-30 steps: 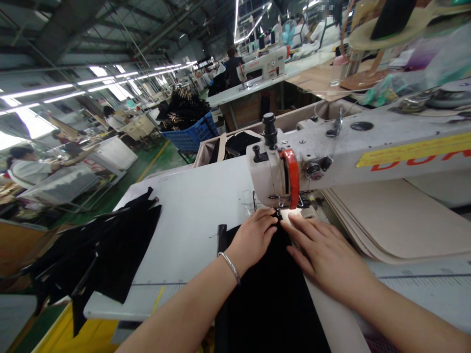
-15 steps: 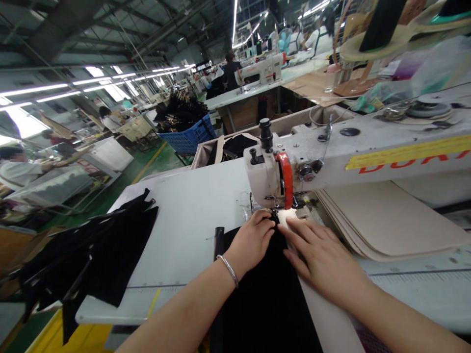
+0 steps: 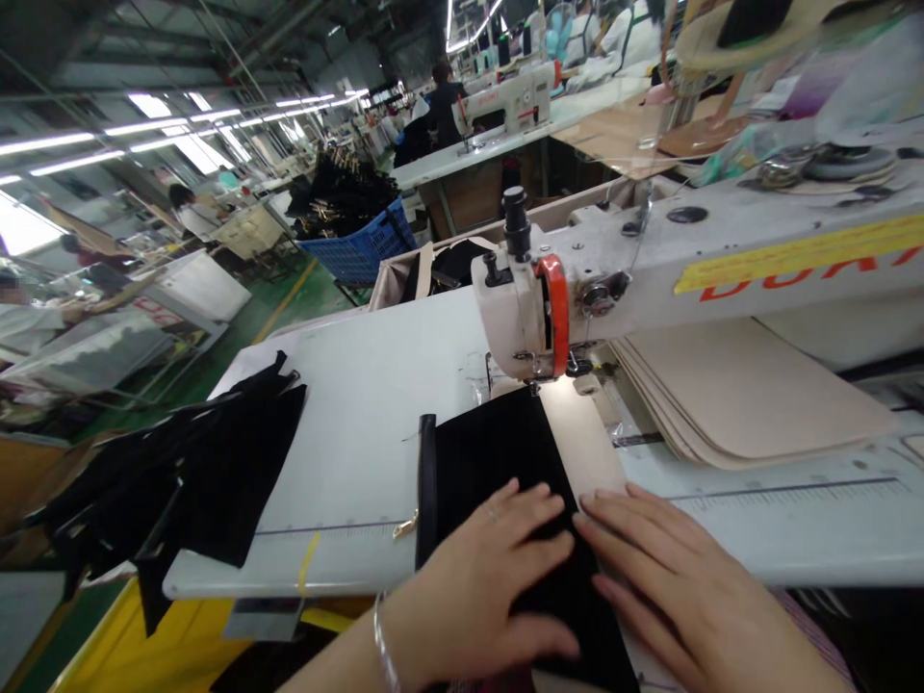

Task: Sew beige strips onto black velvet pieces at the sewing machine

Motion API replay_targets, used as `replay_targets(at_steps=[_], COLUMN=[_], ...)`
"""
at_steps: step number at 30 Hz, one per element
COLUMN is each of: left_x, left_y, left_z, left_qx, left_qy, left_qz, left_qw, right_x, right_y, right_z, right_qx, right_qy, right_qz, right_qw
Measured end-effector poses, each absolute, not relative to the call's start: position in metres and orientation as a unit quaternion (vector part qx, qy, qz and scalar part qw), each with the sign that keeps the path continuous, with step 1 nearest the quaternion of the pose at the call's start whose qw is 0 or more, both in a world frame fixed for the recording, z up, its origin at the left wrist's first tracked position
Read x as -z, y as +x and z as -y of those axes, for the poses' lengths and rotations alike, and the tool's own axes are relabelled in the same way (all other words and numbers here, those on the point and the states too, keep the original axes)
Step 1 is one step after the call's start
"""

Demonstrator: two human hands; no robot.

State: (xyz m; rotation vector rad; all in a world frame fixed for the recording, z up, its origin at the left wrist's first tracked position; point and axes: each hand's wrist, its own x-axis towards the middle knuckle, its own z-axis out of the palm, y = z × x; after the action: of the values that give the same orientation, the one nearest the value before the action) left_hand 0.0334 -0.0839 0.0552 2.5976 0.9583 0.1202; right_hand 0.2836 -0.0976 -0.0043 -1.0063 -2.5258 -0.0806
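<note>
A black fabric panel (image 3: 491,443) lies under the needle area of the sewing machine (image 3: 526,318), beside a beige piece (image 3: 581,433). Along the panel's left side runs a dark strip (image 3: 427,481) with a gold zipper pull (image 3: 406,525). My left hand (image 3: 491,568), with a silver bracelet at the wrist, rests on the black panel with fingers spread. Flat along the seam between black and beige, my right hand (image 3: 671,558) has its fingers stretched out. Neither hand grips anything.
A stack of beige panels (image 3: 751,385) lies right of the needle, under the machine arm. Black pieces (image 3: 194,472) hang over the table's left edge. Beyond stand a blue crate (image 3: 368,241) of black items and another sewing machine (image 3: 509,101). A yellow bin (image 3: 166,635) is below.
Both hands have drawn back from the needle toward me along the panel. My left fingers have spread out. More of the black panel and beige piece shows by the needle.
</note>
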Motion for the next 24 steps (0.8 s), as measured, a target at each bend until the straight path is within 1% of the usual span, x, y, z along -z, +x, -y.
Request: replay_targets(at_steps=[3,5,8,10,12,15,17,19,24], left_x=[-0.052,-0.046,-0.04,-0.039,-0.04,-0.044,-0.047,-0.048,-0.048], left_y=[0.036,0.039,0.043,0.042,0.037,0.029,0.027,0.029,0.043], left_z=[0.124,0.136,0.14,0.14,0.139,0.141,0.142,0.143,0.143], left_qx=[-0.033,-0.039,-0.075,-0.122,-0.182,-0.246,-0.251,-0.234,-0.126], left_qy=[0.943,0.942,0.933,0.927,0.9,0.816,0.788,0.815,0.911], left_qz=[-0.29,-0.305,-0.327,-0.321,-0.341,-0.438,-0.472,-0.446,-0.358], left_qw=[0.159,0.135,0.13,0.153,0.203,0.287,0.306,0.287,0.16], right_x=[-0.001,-0.006,-0.01,-0.01,-0.008,-0.004,-0.001,0.0,0.001], right_y=[0.291,0.293,0.296,0.298,0.299,0.299,0.298,0.299,0.302], right_z=[0.127,0.137,0.144,0.147,0.151,0.155,0.157,0.157,0.155], right_qx=[0.046,0.047,0.043,0.04,0.039,0.043,0.043,0.044,0.066], right_qy=[-0.34,-0.335,-0.324,-0.321,-0.327,-0.349,-0.355,-0.349,-0.32], right_qz=[0.913,0.915,0.922,0.925,0.924,0.915,0.912,0.915,0.925], right_qw=[0.221,0.22,0.205,0.199,0.193,0.197,0.202,0.198,0.194])
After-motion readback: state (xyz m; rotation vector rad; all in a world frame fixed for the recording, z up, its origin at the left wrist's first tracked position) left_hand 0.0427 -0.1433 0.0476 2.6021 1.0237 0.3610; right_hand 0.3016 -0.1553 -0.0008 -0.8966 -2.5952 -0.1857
